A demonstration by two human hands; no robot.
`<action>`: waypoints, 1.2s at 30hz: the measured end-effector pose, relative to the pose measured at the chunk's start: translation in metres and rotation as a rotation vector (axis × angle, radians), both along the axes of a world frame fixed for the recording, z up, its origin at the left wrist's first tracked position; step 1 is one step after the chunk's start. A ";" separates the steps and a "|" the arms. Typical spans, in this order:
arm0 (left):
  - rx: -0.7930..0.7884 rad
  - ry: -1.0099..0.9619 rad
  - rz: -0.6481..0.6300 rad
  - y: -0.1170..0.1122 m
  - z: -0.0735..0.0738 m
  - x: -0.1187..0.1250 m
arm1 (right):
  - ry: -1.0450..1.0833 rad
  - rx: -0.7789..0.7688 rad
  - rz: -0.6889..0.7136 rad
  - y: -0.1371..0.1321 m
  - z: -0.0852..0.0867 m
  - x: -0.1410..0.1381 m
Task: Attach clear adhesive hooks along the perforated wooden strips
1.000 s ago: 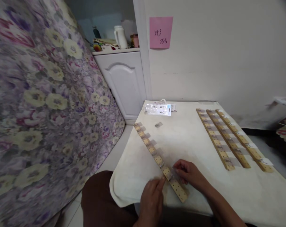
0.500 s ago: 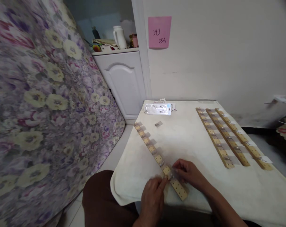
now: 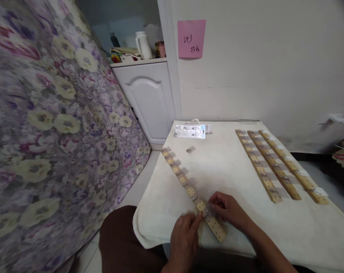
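A long, narrow wooden strip (image 3: 190, 190) with rows of small holes lies slanted on the cloth-covered table. Metal clips (image 3: 194, 197) sit along it, each with a clear plastic tab sticking out to the right. My left hand (image 3: 185, 236) is on the strip's left edge near its lower end, fingers curled and one fingertip pressing beside a clip. From the right, my right hand (image 3: 228, 209) is closed in a pinch at that same clip, where its tab sticks out; the fingers mostly hide the tab. One loose tab with a clip (image 3: 190, 149) lies beyond the strip.
Three similar strips (image 3: 272, 165) with clips lie side by side at the table's right. A clear blister package (image 3: 189, 131) rests at the far edge of the white cloth (image 3: 217, 163). A floral curtain (image 3: 61, 132) hangs on the left, and a white cabinet (image 3: 149, 94) stands behind.
Both hands have barely moved. The left fingertip has shifted slightly along the strip toward the clip, and the right hand stays pinched beside it.
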State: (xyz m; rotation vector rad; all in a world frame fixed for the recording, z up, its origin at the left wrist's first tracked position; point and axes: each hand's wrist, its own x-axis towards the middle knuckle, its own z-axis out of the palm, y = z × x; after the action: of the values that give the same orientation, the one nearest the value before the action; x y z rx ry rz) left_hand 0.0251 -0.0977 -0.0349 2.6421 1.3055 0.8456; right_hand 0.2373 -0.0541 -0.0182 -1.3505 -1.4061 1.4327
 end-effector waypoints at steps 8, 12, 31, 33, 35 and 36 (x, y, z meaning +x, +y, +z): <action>0.019 -0.004 0.003 0.001 0.001 0.001 | -0.137 0.149 -0.010 -0.002 0.000 0.000; 0.013 -0.003 0.007 0.002 0.003 0.002 | -0.190 0.172 0.000 -0.002 0.000 0.000; 0.024 0.021 -0.012 0.004 0.000 0.002 | -0.207 0.175 0.020 0.000 -0.002 -0.002; 0.022 0.032 -0.017 0.004 0.001 0.002 | -0.211 0.181 0.015 0.000 -0.003 -0.003; 0.011 0.046 -0.016 0.004 0.003 0.002 | -0.209 0.182 0.007 0.001 -0.005 -0.003; 0.006 0.051 -0.014 0.004 0.004 0.002 | -0.200 0.175 0.005 0.001 -0.006 -0.004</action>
State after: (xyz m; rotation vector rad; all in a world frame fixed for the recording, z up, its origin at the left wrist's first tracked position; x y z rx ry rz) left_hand 0.0275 -0.0935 -0.0306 2.6912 1.2964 0.7864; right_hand 0.2337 -0.0529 -0.0245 -1.4071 -1.6240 1.1721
